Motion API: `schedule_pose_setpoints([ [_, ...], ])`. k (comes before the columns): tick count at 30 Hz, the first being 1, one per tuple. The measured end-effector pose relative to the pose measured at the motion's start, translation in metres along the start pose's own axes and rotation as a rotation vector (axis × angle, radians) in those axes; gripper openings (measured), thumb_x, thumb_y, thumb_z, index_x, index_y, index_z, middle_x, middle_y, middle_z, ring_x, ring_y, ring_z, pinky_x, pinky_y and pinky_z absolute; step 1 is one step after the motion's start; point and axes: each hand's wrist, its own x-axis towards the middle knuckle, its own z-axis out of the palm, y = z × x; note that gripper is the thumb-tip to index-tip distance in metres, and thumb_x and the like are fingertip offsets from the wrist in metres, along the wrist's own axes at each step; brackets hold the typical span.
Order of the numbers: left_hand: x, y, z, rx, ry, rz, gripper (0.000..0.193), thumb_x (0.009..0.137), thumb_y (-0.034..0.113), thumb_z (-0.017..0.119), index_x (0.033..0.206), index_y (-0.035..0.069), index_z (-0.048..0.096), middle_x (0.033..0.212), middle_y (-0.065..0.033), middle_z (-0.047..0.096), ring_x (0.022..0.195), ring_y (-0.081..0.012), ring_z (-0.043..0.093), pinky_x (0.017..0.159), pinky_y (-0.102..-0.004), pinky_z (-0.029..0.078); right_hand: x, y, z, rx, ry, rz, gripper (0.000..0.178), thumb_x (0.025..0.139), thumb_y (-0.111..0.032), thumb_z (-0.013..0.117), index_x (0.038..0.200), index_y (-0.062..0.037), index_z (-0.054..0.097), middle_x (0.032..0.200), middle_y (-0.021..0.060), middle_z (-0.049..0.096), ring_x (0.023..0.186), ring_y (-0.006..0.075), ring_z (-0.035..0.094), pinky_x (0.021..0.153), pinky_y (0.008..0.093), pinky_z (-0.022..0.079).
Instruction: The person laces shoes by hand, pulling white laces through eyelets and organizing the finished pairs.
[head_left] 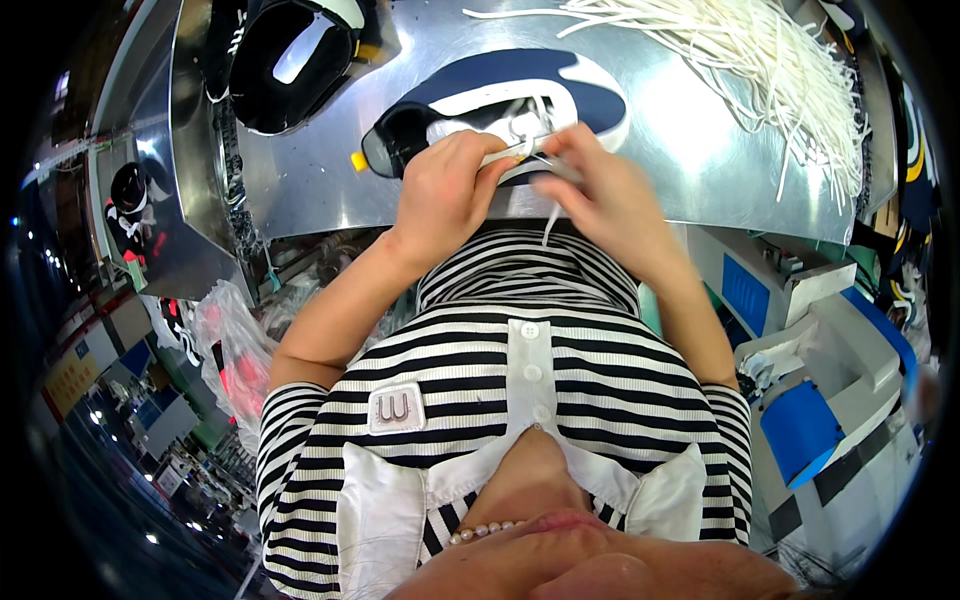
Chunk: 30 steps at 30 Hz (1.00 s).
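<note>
A navy and white shoe (490, 75) lies on its side on the shiny metal table (320, 195), its black heel collar toward the left. White shoelace (549, 222) runs through its eyelets, and one loose end hangs over the table's front edge. Thumb and forefinger of my left hand (445, 190) pinch a stretch of the lace beside the shoe opening. Just to the right, my right hand (612, 200) has its fingers closed around the lace, somewhat smeared by motion. Between the two hands the lace crosses over itself; the fingers hide part of that crossing.
At the back right of the table spreads a big pile of loose white laces (770, 80). A black and white shoe (280, 90) stands at the back left. Clear plastic bags (235, 335) hang below on the left. Right of me is a grey machine with a blue panel (800, 430).
</note>
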Motion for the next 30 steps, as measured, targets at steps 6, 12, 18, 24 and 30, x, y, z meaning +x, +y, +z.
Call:
schedule_pose_setpoints([
  [6,-0.002,-0.007,0.004,0.036,0.032,0.253,0.018,0.074,0.001,0.067,0.090,0.003,0.061,0.079,-0.0074,0.061,0.070,-0.0244,0.061,0.059,-0.0343,0.050,0.033,-0.023,-0.001,-0.071,0.095,-0.498,0.013,0.088,-0.014,0.063,0.100,-0.0090,0.065,0.070,0.0119,0.066,0.067,0.0329,0.066,0.061,0.0412,0.051],
  [12,-0.007,-0.016,-0.006,-0.018,-0.038,0.341,0.027,0.072,-0.004,0.071,0.095,0.003,0.060,0.085,-0.0098,0.065,0.073,-0.0268,0.065,0.062,-0.0348,0.053,0.038,-0.010,-0.001,-0.164,-0.080,-0.296,0.017,0.087,-0.017,0.066,0.102,-0.0079,0.068,0.078,0.0138,0.070,0.071,0.0343,0.067,0.066,0.0423,0.053],
  [18,-0.002,-0.020,-0.006,-0.106,-0.100,0.355,0.029,0.071,-0.003,0.072,0.097,0.002,0.059,0.086,-0.0099,0.065,0.073,-0.0276,0.065,0.063,-0.0354,0.053,0.037,-0.008,0.001,0.096,0.008,-0.254,0.020,0.084,-0.015,0.071,0.103,-0.0094,0.069,0.082,0.0136,0.071,0.072,0.0281,0.069,0.067,0.0351,0.053],
  [24,-0.004,-0.018,-0.015,-0.220,-0.227,0.189,0.024,0.079,0.002,0.075,0.097,0.002,0.059,0.088,-0.0119,0.066,0.075,-0.0300,0.066,0.065,-0.0353,0.053,0.048,-0.034,-0.060,0.563,0.313,-0.359,0.013,0.090,-0.007,0.069,0.102,-0.0024,0.069,0.095,0.0049,0.072,0.089,0.0118,0.067,0.083,0.0266,0.054],
  [30,0.009,-0.005,-0.029,-0.383,-0.149,-0.444,0.069,0.091,0.030,0.071,0.140,0.000,0.032,0.104,-0.0211,0.067,0.092,-0.0334,0.069,0.081,-0.0375,0.055,0.054,-0.015,0.005,0.539,-0.005,-0.085,0.013,0.088,-0.009,0.070,0.098,-0.0013,0.068,0.091,0.0022,0.068,0.083,0.0080,0.060,0.074,0.0242,0.048],
])
